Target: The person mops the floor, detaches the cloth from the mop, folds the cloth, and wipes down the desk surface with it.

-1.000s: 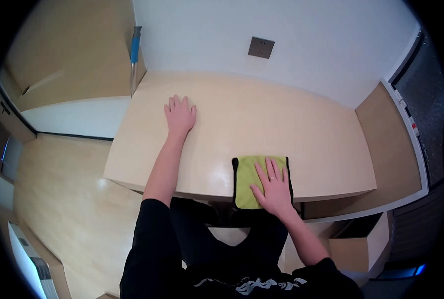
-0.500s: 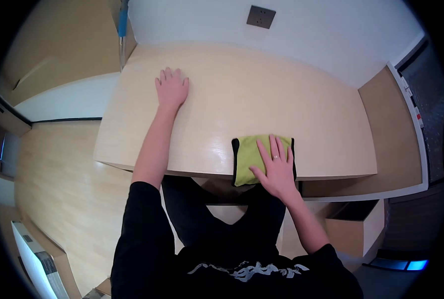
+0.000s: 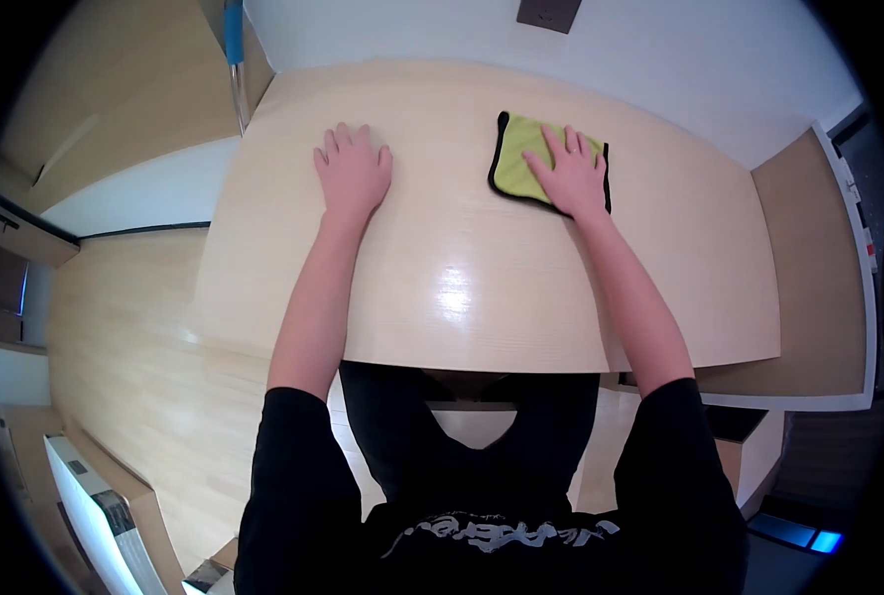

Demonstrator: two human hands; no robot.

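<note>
My left hand rests palm down on the pale wooden tabletop, fingers slightly apart and holding nothing. Farther right, a lime-green cleaning cloth with black edging lies flat on the far part of the table. On top of it, pressing down, is my right hand, its fingers spread and stretched out. The hand covers the cloth's right part.
Beyond the table's far edge rises a white wall with a dark socket plate. A wooden side shelf stands along the right. At the far left corner is a blue-and-silver rod. Boxes stand on the floor at lower left.
My right hand has slid the cloth from the table's near edge to its far part. My left hand stays flat on the tabletop. The view has shifted slightly.
</note>
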